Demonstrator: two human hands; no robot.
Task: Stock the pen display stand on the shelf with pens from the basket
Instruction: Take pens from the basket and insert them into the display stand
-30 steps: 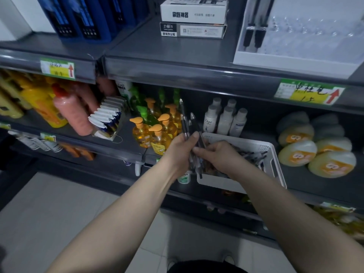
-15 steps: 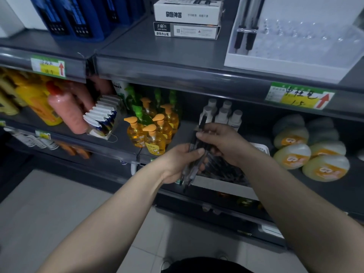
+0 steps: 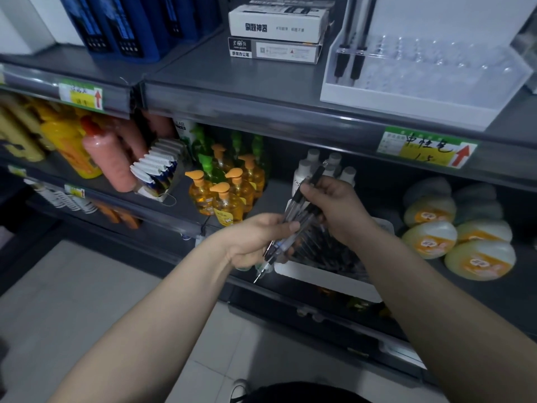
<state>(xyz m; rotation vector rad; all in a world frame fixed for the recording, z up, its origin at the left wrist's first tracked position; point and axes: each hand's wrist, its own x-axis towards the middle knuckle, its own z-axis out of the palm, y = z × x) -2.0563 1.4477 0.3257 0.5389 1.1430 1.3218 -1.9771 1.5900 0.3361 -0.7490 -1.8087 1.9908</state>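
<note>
**A:** Hands up off the basket (image 3: 325,276) now. The left hand (image 3: 255,242) grips the pen bundle (image 3: 279,248), and the right hand (image 3: 334,205) pinches a single pen (image 3: 316,175).

**B:** Pull it straight out, then tip-down into the display stand (image 3: 406,97) above.

Left hand (image 3: 255,242) and right hand (image 3: 334,207) meet, fingers (image 3: 290,227) curled.

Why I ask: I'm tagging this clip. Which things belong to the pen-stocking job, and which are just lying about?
Job in hand:
bunch of pens, gripped by left hand and right hand
white basket
pen display stand, holding two pens

Just lying about:
orange soap bottles
stacked boxes
blue folders
round tubs
white bottles
</note>
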